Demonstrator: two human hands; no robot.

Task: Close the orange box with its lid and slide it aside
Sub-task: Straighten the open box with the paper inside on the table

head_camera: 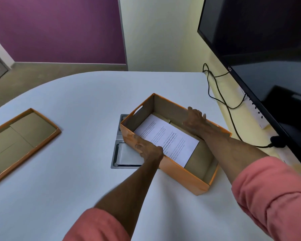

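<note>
Pink sleeves (274,197), rolled back on both of your forearms, filled the lower edge of the view. Your left hand (149,146) lay on the near long wall of the orange box (181,173), fingers (137,139) spread down its outer face and thumb side at the rim, gripping that wall. Your right hand (195,119) reached across the open top and curled over the far long wall, gripping its rim. Between your hands the box stood open on the white bench (68,171), right of centre, partly covering a grey recessed panel (123,155) set into the bench top. One printed sheet of paper (169,138) lay flat on the box floor. Its lid (21,141) rested well apart at the left edge of the bench, inner side up, brown card within an orange rim. At right, a dark monitor (268,58) hung above a black cable (221,100) and a white power strip (255,112).
</note>
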